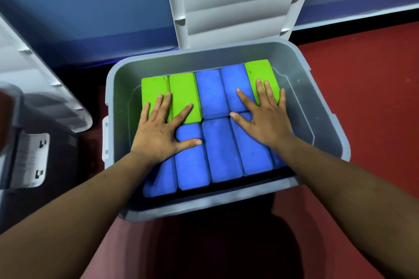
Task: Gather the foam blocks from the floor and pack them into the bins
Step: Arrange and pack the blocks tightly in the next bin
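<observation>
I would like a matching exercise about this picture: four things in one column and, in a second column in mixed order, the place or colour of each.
Column A
1. left hand
2. right hand
3. white lid
4. floor

Column B
a. red
b. upright behind the grey bin
c. partly on the single green block at the right
d. partly on the two green blocks at the left

Pairs: 1-d; 2-c; 3-b; 4-a
</observation>
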`<state>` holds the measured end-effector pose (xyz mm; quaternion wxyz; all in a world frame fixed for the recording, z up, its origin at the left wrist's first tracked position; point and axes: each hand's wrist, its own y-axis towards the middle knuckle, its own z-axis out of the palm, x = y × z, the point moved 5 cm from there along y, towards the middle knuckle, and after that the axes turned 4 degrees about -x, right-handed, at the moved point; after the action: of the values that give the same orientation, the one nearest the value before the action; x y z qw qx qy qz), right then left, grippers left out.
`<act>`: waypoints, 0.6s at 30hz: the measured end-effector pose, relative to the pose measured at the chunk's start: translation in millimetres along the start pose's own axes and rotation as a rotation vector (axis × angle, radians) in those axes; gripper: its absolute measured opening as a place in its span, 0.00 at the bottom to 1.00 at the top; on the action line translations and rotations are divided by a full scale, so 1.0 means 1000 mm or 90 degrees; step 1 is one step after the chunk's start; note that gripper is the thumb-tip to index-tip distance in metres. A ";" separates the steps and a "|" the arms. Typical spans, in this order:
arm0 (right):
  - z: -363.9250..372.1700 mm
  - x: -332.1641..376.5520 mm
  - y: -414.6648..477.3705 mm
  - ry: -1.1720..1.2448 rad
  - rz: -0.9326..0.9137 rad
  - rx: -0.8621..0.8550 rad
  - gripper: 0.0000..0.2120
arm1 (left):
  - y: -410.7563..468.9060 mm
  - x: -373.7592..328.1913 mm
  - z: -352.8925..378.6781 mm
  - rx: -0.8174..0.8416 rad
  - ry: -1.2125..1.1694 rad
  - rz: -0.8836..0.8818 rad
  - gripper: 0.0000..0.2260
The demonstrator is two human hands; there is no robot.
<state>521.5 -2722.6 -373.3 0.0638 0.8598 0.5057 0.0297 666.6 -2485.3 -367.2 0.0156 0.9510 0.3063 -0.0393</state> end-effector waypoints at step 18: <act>-0.228 0.110 0.011 0.202 0.041 0.241 0.30 | -0.068 0.039 -0.238 0.033 -0.150 -0.103 0.24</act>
<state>557.8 -2613.8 -147.8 -0.1797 0.8566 0.4785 0.0709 673.9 -2395.1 -134.0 0.0235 0.9120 0.3770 -0.1597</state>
